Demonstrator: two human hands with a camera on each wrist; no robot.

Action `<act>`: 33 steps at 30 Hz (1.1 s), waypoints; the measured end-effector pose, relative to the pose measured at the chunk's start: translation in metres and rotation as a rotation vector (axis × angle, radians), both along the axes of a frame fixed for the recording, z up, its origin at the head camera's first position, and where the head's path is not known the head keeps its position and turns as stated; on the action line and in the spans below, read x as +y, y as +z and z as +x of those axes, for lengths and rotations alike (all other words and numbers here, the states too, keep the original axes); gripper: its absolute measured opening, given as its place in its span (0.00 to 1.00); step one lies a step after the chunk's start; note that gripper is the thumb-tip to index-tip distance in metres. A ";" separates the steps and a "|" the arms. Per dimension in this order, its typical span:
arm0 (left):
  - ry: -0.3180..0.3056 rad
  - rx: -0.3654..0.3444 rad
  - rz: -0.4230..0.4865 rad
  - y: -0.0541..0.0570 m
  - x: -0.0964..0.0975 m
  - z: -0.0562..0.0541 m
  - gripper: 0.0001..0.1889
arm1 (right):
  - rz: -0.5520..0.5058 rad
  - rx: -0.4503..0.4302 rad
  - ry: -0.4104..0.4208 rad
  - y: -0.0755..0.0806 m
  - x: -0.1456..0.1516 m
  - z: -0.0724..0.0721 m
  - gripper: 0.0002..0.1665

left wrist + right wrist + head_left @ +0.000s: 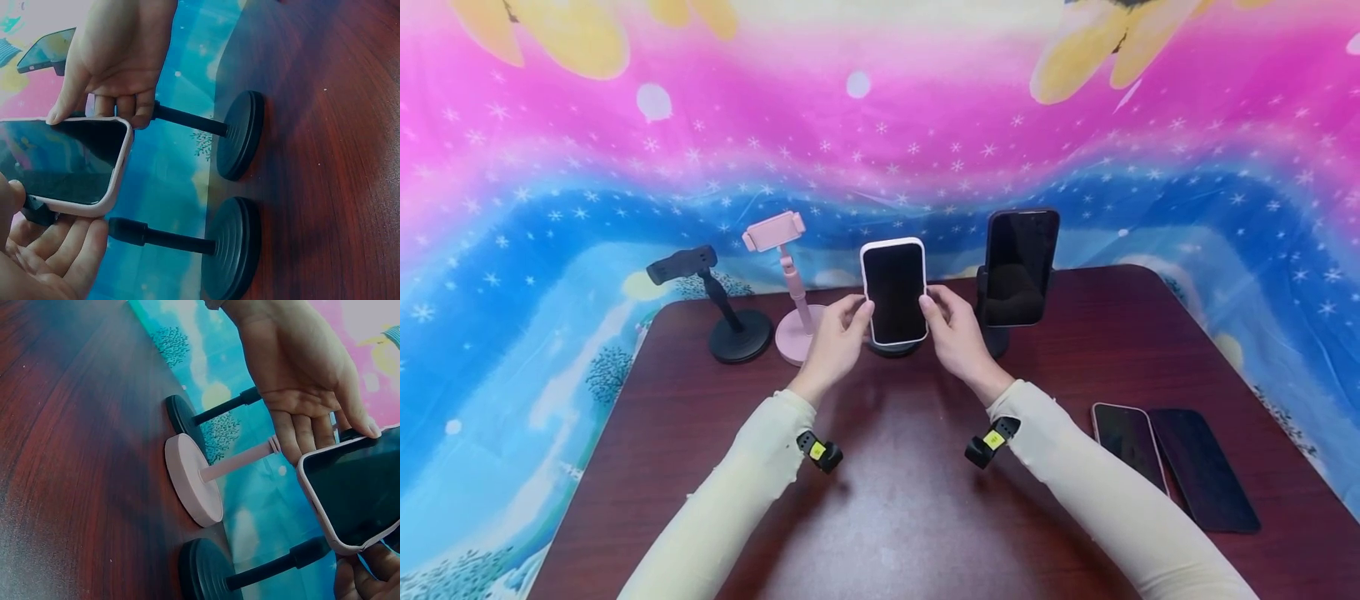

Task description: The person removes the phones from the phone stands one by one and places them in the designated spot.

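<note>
A smartphone in a pale pink-white case (894,292) stands nearly upright, screen facing me, in front of a black phone stand whose round base (893,348) shows below it. My left hand (837,333) grips its left edge, thumb on the front and fingers behind. On the opposite edge my right hand (957,333) holds it the same way. A black clamp piece (40,212) shows by the phone's edge near my left thumb in the left wrist view. Most of the stand's holder is hidden behind phone and hands.
Left of my hands stand a pink phone stand (792,279) and a black one (730,317), their holders without phones. To the right, a dark phone (1021,267) sits in another black stand (995,342). Two phones, one pink-edged (1127,437) and one dark (1206,471), lie on the table (895,517).
</note>
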State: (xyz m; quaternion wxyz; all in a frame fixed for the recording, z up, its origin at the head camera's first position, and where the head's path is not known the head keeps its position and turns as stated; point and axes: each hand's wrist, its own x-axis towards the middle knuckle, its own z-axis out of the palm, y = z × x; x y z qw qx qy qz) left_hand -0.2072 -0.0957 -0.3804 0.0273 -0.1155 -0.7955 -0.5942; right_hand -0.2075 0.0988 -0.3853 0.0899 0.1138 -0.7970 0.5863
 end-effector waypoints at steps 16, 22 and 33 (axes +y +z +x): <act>0.043 0.047 0.020 -0.001 0.002 0.001 0.18 | -0.055 0.007 -0.020 0.001 -0.002 0.000 0.20; 0.074 0.058 0.029 0.001 0.003 0.001 0.17 | -0.123 -0.006 -0.042 0.002 -0.005 -0.001 0.21; 0.092 0.078 0.035 0.004 0.003 0.005 0.17 | -0.164 0.022 -0.086 0.007 -0.008 0.004 0.20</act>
